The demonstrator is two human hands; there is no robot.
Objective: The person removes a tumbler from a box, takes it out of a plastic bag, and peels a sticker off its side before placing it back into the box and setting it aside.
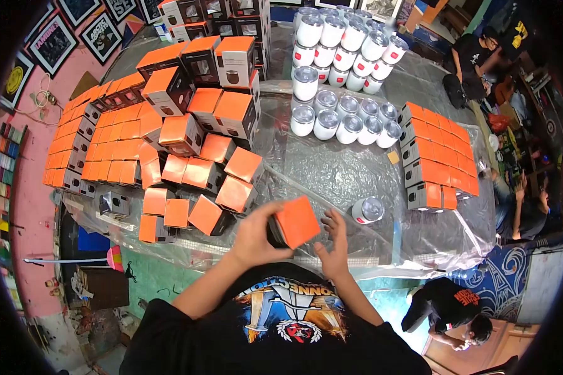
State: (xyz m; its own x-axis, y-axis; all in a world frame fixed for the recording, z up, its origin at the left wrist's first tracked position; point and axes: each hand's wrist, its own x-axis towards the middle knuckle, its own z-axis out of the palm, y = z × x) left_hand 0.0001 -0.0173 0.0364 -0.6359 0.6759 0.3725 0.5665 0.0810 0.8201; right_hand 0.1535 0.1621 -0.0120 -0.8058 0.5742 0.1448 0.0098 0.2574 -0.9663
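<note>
Plastic-covered table (pixel 328 165) holds stacked boxes (pixel 116 147); left hand (pixel 255 234) grips 1 box (pixel 299 221); right hand (pixel 335 245), open, nears 1 tumbler (pixel 368 210).

1. Pink on the left wall (pixel 37 187), hung with framed posters (pixel 53 44).
2. Green on the floor (pixel 162 272).
3. Draped in plastic (pixel 331 169) over the surface (pixel 281 106).
4. Patterned with white swirls on the blue wall (pixel 508 287).

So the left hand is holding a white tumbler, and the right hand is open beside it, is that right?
Not quite: the head view shows the left hand holding a box with an orange top. The right hand is indeed open beside it.
</note>
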